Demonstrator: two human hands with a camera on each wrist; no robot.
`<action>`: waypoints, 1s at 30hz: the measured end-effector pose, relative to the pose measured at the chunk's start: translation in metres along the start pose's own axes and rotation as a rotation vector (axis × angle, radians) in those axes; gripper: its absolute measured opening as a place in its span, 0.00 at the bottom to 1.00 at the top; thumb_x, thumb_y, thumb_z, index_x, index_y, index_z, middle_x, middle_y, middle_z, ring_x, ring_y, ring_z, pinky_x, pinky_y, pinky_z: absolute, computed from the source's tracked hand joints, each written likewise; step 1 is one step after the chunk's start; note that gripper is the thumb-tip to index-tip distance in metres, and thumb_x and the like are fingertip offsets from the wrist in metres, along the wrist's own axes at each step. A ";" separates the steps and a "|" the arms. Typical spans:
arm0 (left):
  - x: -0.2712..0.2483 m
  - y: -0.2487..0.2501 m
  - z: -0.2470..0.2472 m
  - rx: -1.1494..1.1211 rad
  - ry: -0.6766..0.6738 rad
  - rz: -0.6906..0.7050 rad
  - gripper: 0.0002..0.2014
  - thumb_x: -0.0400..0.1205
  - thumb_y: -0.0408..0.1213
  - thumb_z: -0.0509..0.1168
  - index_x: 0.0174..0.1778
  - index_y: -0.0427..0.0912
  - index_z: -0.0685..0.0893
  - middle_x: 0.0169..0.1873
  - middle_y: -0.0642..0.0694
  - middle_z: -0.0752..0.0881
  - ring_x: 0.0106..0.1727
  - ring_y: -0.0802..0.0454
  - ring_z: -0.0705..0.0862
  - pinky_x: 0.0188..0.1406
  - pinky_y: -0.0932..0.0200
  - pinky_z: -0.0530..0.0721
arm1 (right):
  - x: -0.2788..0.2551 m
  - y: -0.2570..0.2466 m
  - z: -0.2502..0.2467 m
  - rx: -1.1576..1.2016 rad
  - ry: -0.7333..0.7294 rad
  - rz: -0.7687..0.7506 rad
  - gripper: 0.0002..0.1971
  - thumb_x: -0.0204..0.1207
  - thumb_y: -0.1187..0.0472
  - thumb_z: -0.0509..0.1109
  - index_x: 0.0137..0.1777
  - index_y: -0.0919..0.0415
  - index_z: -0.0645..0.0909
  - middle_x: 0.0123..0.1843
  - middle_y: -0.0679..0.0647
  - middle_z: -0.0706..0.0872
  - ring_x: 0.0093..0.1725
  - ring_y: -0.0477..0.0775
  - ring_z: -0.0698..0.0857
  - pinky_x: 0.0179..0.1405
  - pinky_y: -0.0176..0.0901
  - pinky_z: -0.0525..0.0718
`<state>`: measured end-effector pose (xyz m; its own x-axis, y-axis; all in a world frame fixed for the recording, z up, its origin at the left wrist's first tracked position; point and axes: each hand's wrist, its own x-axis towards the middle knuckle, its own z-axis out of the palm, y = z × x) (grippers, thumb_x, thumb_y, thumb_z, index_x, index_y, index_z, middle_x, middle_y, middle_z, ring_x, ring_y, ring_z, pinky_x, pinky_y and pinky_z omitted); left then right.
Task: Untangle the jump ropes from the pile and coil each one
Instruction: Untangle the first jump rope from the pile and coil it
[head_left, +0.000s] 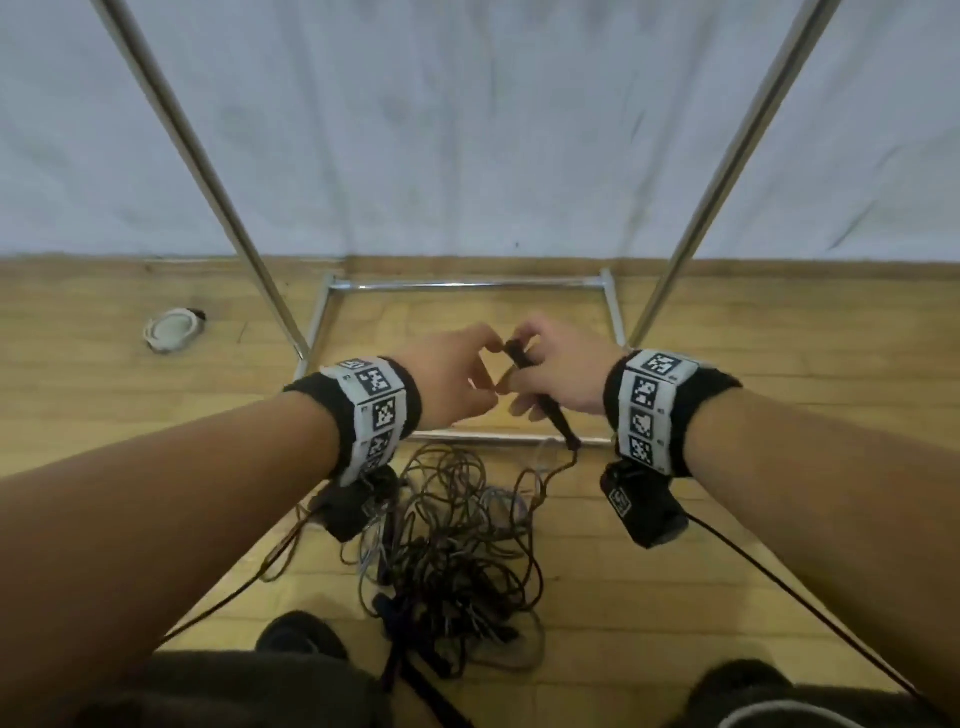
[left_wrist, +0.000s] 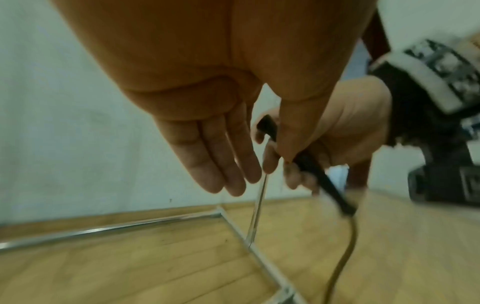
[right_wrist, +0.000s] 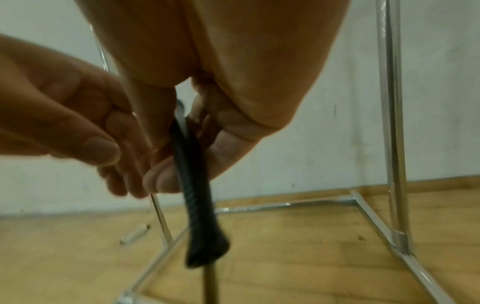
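Black handle (head_left: 558, 422) tilted in air above pile (head_left: 452, 551), its rope (head_left: 550, 475) dropping into tangle. Right hand (head_left: 558, 371) curled round handle. Left hand (head_left: 447, 379) close beside: thumb pressed on handle, other fingers straight. Pile on wood floor (head_left: 675, 571), between feet (head_left: 301, 636), near metal frame (head_left: 467, 285).

rope pile (head_left: 457, 561) on floor (head_left: 649, 597), before frame (head_left: 467, 285)

Black handle (head_left: 557, 420) in right hand (head_left: 563, 370)
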<state>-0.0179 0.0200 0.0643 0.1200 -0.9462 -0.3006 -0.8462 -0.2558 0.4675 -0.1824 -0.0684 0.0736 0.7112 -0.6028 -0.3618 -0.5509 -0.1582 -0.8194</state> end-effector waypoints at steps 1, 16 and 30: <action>-0.007 0.003 -0.009 -0.092 0.034 -0.021 0.34 0.81 0.49 0.77 0.81 0.54 0.71 0.49 0.64 0.89 0.51 0.61 0.88 0.51 0.59 0.84 | -0.008 -0.017 -0.006 0.056 0.038 -0.024 0.20 0.82 0.68 0.74 0.70 0.59 0.73 0.48 0.60 0.92 0.41 0.57 0.95 0.44 0.55 0.95; -0.069 0.016 -0.104 -0.478 0.291 0.007 0.19 0.85 0.55 0.69 0.29 0.53 0.85 0.22 0.52 0.78 0.25 0.50 0.80 0.40 0.48 0.86 | -0.087 -0.141 -0.113 0.997 0.595 -0.339 0.15 0.85 0.72 0.68 0.70 0.72 0.77 0.58 0.71 0.91 0.51 0.64 0.95 0.49 0.57 0.94; -0.060 0.090 -0.125 -0.593 0.203 0.213 0.14 0.75 0.49 0.67 0.24 0.51 0.81 0.20 0.53 0.70 0.22 0.52 0.65 0.24 0.58 0.66 | -0.082 -0.093 -0.051 0.583 0.039 -0.243 0.17 0.85 0.62 0.69 0.70 0.70 0.82 0.43 0.59 0.87 0.48 0.59 0.89 0.62 0.60 0.89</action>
<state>-0.0363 0.0286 0.2280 0.1265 -0.9918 -0.0158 -0.4395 -0.0703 0.8955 -0.2121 -0.0441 0.2023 0.7633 -0.6333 -0.1274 -0.0392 0.1514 -0.9877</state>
